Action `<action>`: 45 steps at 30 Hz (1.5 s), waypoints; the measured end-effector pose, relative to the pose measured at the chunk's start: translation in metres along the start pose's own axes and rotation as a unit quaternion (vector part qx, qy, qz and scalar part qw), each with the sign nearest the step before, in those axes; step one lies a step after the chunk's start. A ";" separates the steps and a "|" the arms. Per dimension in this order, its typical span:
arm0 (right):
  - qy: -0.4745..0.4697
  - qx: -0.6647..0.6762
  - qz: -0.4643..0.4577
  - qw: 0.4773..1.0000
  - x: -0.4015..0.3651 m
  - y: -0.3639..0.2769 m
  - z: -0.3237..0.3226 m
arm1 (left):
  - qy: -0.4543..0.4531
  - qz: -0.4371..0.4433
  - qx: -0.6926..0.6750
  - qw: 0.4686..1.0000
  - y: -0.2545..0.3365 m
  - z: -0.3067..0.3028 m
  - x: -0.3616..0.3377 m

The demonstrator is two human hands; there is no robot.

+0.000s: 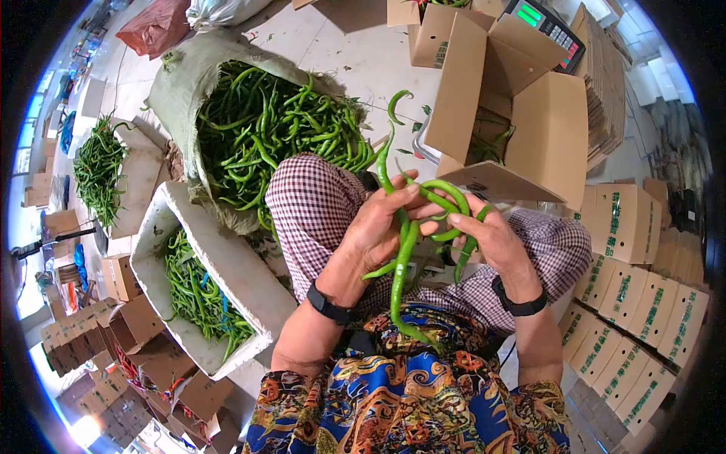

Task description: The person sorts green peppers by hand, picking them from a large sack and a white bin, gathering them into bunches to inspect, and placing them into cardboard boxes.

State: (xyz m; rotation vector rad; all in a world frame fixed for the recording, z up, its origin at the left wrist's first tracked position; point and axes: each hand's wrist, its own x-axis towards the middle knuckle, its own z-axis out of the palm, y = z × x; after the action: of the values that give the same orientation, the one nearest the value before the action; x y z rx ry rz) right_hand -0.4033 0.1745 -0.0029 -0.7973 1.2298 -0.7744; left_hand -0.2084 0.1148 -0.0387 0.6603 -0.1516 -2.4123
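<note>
Around the edges of a pale tiled floor (325, 47)
Far right, stacked rows of cartons (652, 312) with green print; top right, a dark scale (561, 35) with lit green displays, just beside piled flat cardboard (607, 98); top left, a reddish sack (155, 29) next to a white sack (224, 11); lower left, brown boxes (204, 393), some open.

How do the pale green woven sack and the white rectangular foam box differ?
The pale green woven sack is soft and creased, while the white rectangular foam box has stiff, straight walls. The sack shows a much bigger heap than the box. Blue strips show among the box's contents; none are visible in the sack's. Both hold slender green peppers.
</note>
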 end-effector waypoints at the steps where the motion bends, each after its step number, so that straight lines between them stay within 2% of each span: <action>1: 0.001 0.001 0.000 1.000 0.001 0.005 -0.004 | 0.024 -0.003 0.021 0.999 0.002 0.001 -0.002; 2: 0.037 -0.014 -0.003 0.999 0.002 0.009 -0.007 | 0.067 -0.001 0.018 0.998 0.002 0.003 -0.005; 3: 0.072 -0.029 -0.006 0.997 0.003 0.010 -0.009 | 0.069 -0.001 0.019 0.997 0.004 -0.001 -0.007; 4: 0.071 -0.027 -0.006 0.997 0.001 0.009 -0.012 | 0.086 0.010 0.031 0.996 0.008 -0.008 -0.009; 5: 0.094 0.056 -0.014 0.994 -0.001 0.005 -0.014 | 0.103 0.021 0.042 0.994 0.010 -0.012 -0.011; 6: 0.118 0.138 -0.022 0.983 -0.003 0.003 -0.016 | 0.094 0.045 -0.036 0.994 0.010 -0.011 -0.011; 7: 0.119 0.139 -0.021 0.983 -0.004 0.004 -0.017 | 0.020 0.058 -0.103 0.993 0.014 -0.013 -0.011; 9: 0.117 0.158 -0.021 0.980 -0.003 0.006 -0.018 | -0.036 0.103 -0.133 0.985 0.019 -0.008 -0.013; 10: 0.124 0.121 -0.041 0.984 -0.001 0.011 -0.014 | -0.008 0.178 -0.034 0.983 0.021 0.009 -0.016; 11: 0.122 0.122 -0.042 0.984 -0.001 0.011 -0.009 | 0.003 0.215 0.027 0.976 0.025 0.023 -0.017; 13: 0.110 0.058 -0.029 0.992 0.000 0.005 0.003 | 0.040 0.218 0.121 0.968 0.031 0.048 -0.018; 15: 0.099 0.058 -0.015 0.993 0.001 -0.002 0.021 | 0.069 0.204 0.149 0.965 0.029 0.057 -0.008; 17: -0.021 0.069 -0.086 0.994 0.009 0.003 0.034 | 0.124 0.206 0.143 0.960 0.017 0.054 0.009; 19: -0.016 0.028 -0.112 0.993 0.013 0.004 0.043 | 0.091 0.217 0.183 0.955 0.009 0.058 0.015; 21: 0.000 0.160 -0.162 0.974 0.017 0.015 0.051 | 0.050 0.192 0.180 0.963 0.007 0.061 0.010; 22: 0.023 0.148 -0.074 0.986 0.016 0.013 0.043 | 0.050 0.191 0.180 0.964 0.012 0.063 0.007; 24: 0.041 0.184 -0.049 0.981 0.015 0.003 0.032 | 0.004 0.191 0.365 0.911 0.024 0.066 -0.003; 25: 0.059 0.218 -0.026 0.974 0.014 -0.005 0.027 | -0.003 0.218 0.457 0.862 0.027 0.067 -0.010; 27: 0.081 0.223 -0.038 0.971 0.012 -0.011 0.013 | -0.007 0.227 0.465 0.856 0.042 0.073 -0.026; 29: -0.019 0.358 -0.013 0.933 0.010 -0.011 -0.012 | 0.029 0.247 0.458 0.853 0.061 0.079 -0.045; 30: 0.027 0.372 -0.021 0.928 0.008 -0.022 -0.009 | 0.049 0.257 0.423 0.868 0.068 0.084 -0.055; 31: 0.032 0.373 -0.021 0.927 0.006 -0.027 -0.013 | 0.084 0.270 0.400 0.872 0.073 0.082 -0.062; 33: 0.022 0.425 -0.038 0.904 0.005 -0.034 -0.021 | 0.080 0.273 0.342 0.896 0.079 0.069 -0.077; 36: 0.004 0.439 -0.080 0.895 0.003 -0.045 -0.036 | 0.125 0.238 0.368 0.890 0.059 0.063 -0.088; 37: 0.001 0.444 -0.095 0.891 0.002 -0.052 -0.042 | 0.088 0.195 0.357 0.909 0.052 0.053 -0.091; 38: 0.028 0.434 -0.117 0.893 -0.001 -0.064 -0.048 | 0.094 0.157 0.357 0.916 0.044 0.050 -0.094; 39: -0.047 0.441 -0.155 0.883 0.000 -0.069 -0.062 | 0.099 0.120 0.357 0.921 0.037 0.048 -0.096; 42: -0.014 0.454 -0.193 0.870 -0.002 -0.094 -0.080 | 0.077 0.115 0.315 0.939 0.026 0.025 -0.095; 44: -0.077 0.466 -0.214 0.855 -0.001 -0.102 -0.091 | 0.067 0.108 0.313 0.941 0.020 0.025 -0.095; 45: -0.077 0.458 -0.219 0.858 -0.001 -0.107 -0.092 | 0.064 0.099 0.314 0.942 0.018 0.027 -0.093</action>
State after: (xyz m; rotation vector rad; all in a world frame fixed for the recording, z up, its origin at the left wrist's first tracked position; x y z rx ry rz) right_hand -0.5023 0.1113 0.0756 -0.3129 0.4027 -1.4798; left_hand -0.1485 0.1544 0.0285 1.0228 -0.9128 -2.1042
